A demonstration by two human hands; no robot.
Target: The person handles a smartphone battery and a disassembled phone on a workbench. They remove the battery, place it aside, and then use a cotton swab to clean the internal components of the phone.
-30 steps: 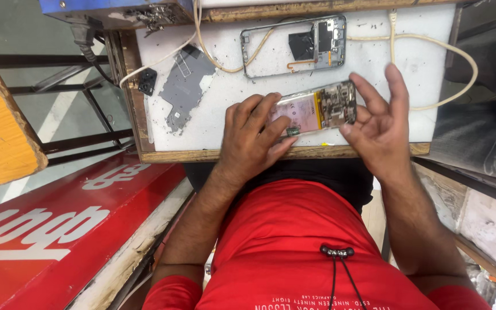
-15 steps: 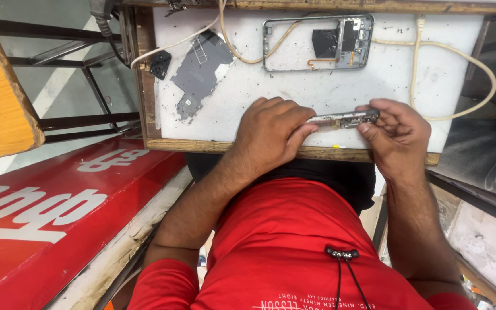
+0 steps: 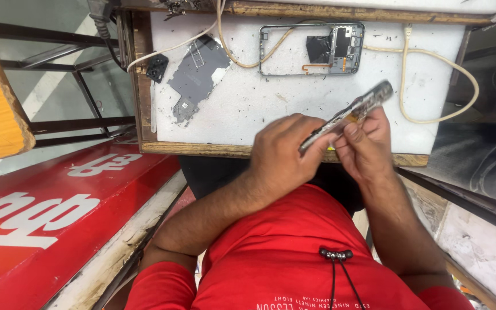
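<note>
Both hands grip a bare phone body (image 3: 345, 115) edge-up just above the bench's (image 3: 248, 109) near edge, its long axis rising far-right, the left hand (image 3: 285, 152) closed on the lower end, the right hand (image 3: 365, 143) pinching mid-length.

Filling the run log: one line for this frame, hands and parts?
left hand: holds opened phone, edge-on | right hand: grips same phone | white work mat: phone frame, grey plate, beige cable
</note>
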